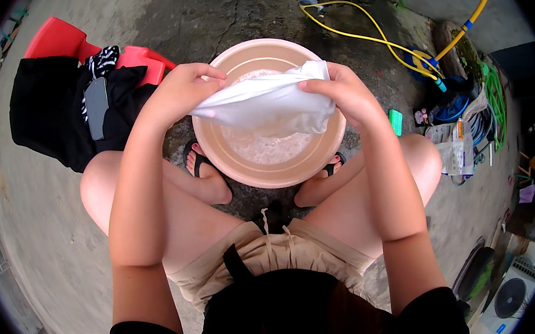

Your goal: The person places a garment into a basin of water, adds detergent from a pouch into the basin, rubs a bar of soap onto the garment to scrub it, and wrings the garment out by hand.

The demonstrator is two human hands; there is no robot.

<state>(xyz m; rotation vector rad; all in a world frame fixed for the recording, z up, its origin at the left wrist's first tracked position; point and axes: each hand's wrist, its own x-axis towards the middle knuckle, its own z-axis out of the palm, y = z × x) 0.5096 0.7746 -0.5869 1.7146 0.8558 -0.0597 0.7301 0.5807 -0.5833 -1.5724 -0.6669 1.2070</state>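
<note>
A white cloth garment, whose exact kind I cannot make out, is stretched between my two hands above a round pink basin. Foamy water fills the bottom of the basin. My left hand grips the garment's left end, with the fingertips partly behind the fabric. At the right end, my right hand pinches the upper edge between thumb and fingers. The cloth's lower part sags over the water and hides the basin's middle.
To the left, a red plastic chair carries black clothing and a grey phone. A green soap bar lies right of the basin. Yellow hose, green hose and newspaper lie further right.
</note>
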